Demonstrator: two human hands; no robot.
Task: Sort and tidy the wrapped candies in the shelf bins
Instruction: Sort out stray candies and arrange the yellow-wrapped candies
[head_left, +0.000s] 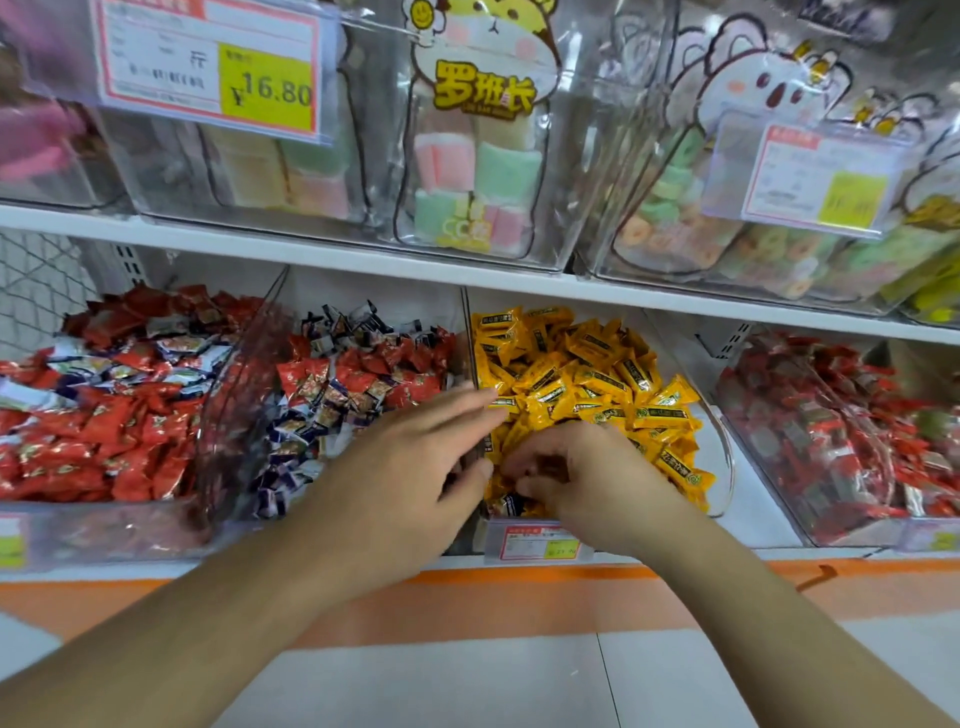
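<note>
A clear bin (724, 467) on the lower shelf is heaped with yellow wrapped candies (576, 364). My right hand (582, 478) rests on the front of that heap, fingers curled down among the yellow wrappers; whether it holds one is hidden. My left hand (415, 467) lies flat with fingers spread over the divider between this bin and the neighbouring bin of mixed red and dark blue candies (358, 384); its fingertips touch the yellow pile. At the far left sits a bin of red and white-blue candies (104, 405). A bin of red candies (831, 436) stands to the right.
An upper shelf (311, 249) overhangs the bins and carries clear boxes of pastel marshmallows (478, 171) and ring gummies (685, 228). Price tags hang at the bin fronts (540, 543) and above (208, 67). Below the shelf edge runs an orange floor strip (519, 597).
</note>
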